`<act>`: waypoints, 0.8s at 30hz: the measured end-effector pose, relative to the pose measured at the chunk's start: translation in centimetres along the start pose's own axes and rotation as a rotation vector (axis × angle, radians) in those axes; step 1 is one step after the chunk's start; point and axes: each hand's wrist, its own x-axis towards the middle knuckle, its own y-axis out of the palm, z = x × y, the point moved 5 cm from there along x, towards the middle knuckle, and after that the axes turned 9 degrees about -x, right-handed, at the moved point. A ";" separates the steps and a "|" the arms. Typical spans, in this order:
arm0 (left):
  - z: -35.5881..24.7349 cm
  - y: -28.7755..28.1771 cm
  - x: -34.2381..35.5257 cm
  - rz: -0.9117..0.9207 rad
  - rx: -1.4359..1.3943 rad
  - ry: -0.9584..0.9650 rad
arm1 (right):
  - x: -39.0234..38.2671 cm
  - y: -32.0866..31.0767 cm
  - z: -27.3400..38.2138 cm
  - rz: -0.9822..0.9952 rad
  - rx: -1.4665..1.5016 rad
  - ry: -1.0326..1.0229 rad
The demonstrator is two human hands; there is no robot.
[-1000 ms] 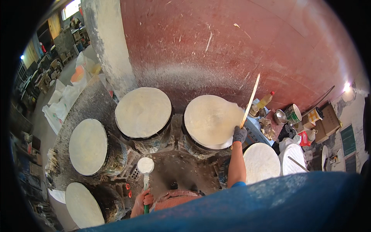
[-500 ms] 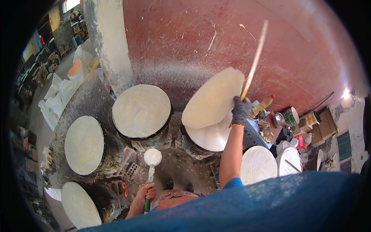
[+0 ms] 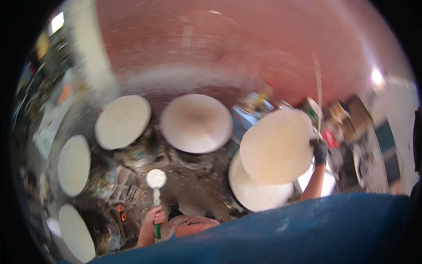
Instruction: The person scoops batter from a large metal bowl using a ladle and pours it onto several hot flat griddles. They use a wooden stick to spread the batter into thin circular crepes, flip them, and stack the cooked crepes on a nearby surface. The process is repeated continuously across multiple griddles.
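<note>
My left hand, bare, is closed around the green handle of a ladle whose round bowl looks filled with something white. Off to the right, my right hand wears a dark grey glove and grips a long thin wooden stick, pointing away from me. A large, pale, round thin pancake hangs from that same hand, its edge at the gloved fingers. Beneath it lies a pale round surface, perhaps a stack of pancakes. A bare round griddle stands at the middle, browned at its centre.
Pale sheets cover three more griddles in an arc on the left: the far one, the middle one and the near one. A blue box, a tub and cartons crowd the right. A red wall rises behind.
My right hand has carried the pancake rightward off the griddle, now bare, to above the pale round surface. The view has swung right. My left hand still holds the ladle.
</note>
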 end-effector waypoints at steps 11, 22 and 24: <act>14.3 8.3 4.1 0.043 -0.050 -0.407 | -1.8 -16.9 -8.8 -0.348 -1.408 -0.521; 15.0 8.7 2.8 0.098 -0.085 -0.237 | -11.8 -0.6 -22.9 -0.210 -0.733 0.275; 13.6 8.5 2.8 0.107 -0.051 -0.179 | -9.8 2.6 -18.9 -0.334 -0.446 0.212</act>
